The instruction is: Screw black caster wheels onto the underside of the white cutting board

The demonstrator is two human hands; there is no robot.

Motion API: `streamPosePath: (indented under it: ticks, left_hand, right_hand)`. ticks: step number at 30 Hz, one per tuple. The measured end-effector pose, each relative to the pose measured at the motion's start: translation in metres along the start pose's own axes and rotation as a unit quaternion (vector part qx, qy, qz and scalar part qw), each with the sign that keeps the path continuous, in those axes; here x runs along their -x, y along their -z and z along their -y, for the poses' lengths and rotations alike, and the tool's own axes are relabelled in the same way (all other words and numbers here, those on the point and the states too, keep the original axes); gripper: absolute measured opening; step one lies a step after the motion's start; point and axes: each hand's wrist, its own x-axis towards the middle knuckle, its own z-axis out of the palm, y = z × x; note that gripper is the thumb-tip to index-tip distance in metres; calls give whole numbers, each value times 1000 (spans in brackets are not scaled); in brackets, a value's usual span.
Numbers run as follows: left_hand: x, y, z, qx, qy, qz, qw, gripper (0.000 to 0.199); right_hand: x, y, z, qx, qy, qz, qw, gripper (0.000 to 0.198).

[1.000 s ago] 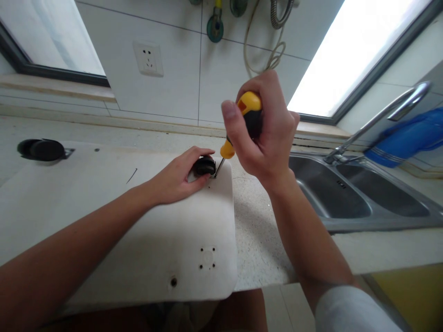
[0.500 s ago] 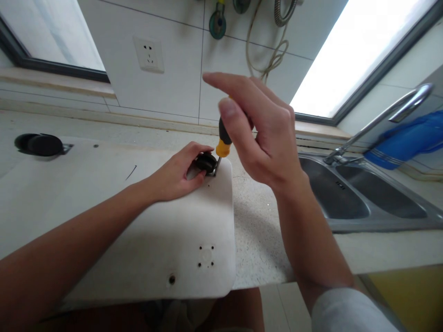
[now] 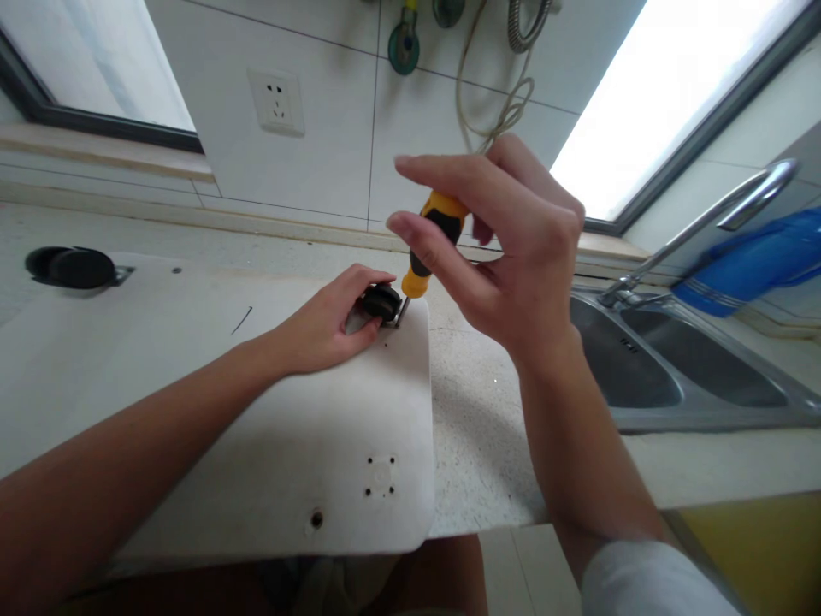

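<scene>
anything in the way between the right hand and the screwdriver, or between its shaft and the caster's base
Nothing visible. The right hand touches the screwdriver, whose shaft runs down beside the black caster to its base. The left hand grips the caster from the left, off the shaft.

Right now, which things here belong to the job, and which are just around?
Apparently in use:
screwdriver, at the right fingers
black caster, in the left fingers
white board beneath
second caster, far left

Likely just around:
wall socket
sink and faucet
blue item beside the faucet
</scene>
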Motion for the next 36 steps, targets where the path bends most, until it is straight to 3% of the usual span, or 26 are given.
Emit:
streamPosePath:
  ticks: [2,6,11,15,20,25,29,31,34,36]
  left_hand:
    - [0,0,0,11,-1,3,1000,54]
    - [0,0,1,31,5,-1,1000,55]
    - [-1,0,1,8,-20,-12,1000,58]
    - [-1,-1,1,30,-2,-20,999,57]
    - [0,-1,3,12,-13,-14,1000,61]
    - [-1,-2,2,17,1,-18,1000,58]
    - [-1,0,0,6,-14,-17,1000,61]
    - [0,0,0,4,-9,-22,1000,62]
    - [0,0,2,-5,-5,-21,1000,62]
    - [1,0,3,-13,-10,-15,1000,63]
  right_hand:
    - [0,0,1,35,-1,-21,999,41]
    - [0,0,0,-80,21,53,995,41]
    - [1,0,-1,58,26,-36,997,27]
    - [2,3,0,-70,11,64,995,41]
    - [1,2,0,47,8,-35,998,29]
    - [0,11,1,-95,5,106,990,41]
    - [1,11,0,28,-7,-1,1000,32]
    - [1,13,0,40,-6,18,999,31]
    - [1,18,0,-82,-9,105,991,39]
    - [2,18,-1,-88,-17,76,993,30]
